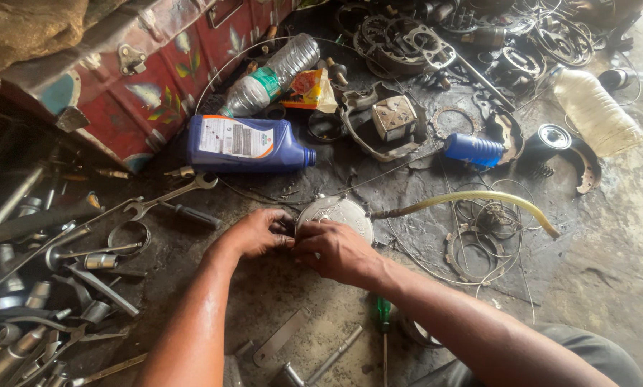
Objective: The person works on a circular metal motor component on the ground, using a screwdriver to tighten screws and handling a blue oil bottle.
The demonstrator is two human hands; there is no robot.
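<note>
Both my hands meet at the near edge of the round metal cover (336, 215).

My left hand (258, 233) and right hand (334, 251) pinch its near-left rim; it lies just beyond them, below the blue oil bottle (246, 143).

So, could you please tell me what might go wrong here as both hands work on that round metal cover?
The yellowish rubber hose joined to the round silver metal cover could tug it from the left hand and right hand. Thin loose wire loops nearby might snag.
</note>
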